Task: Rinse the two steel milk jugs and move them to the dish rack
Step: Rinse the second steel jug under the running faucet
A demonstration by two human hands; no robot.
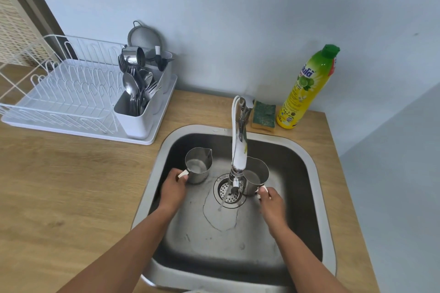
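Both forearms reach forward from the near edge of the sink (152, 200) and down into its basin. The left hand (173, 188) sits near the sink's left wall, knuckles up, with its fingers curled round the handle of the left jug (198, 165); the jug stands upright just beyond the fingertips, spout pointing toward the far edge, a little water showing inside. The right hand (272, 200) lies right of the drain (229, 191), its fingers wrapped on the handle of the right jug (256, 178), which is upright, just beyond the thumb and partly hidden behind the tap (238, 143). A thin stream of water runs from the tap's spout and falls between the two jugs, onto the sink floor by the drain, touching neither jug. On the far left corner of the wooden counter (59, 185) stands a white dish rack (71, 93), with a cutlery holder (137, 112) of spoons and forks at its right end. Behind the sink, by the far right corner, lie a sponge (263, 114) and a yellow bottle of dish soap (307, 88).
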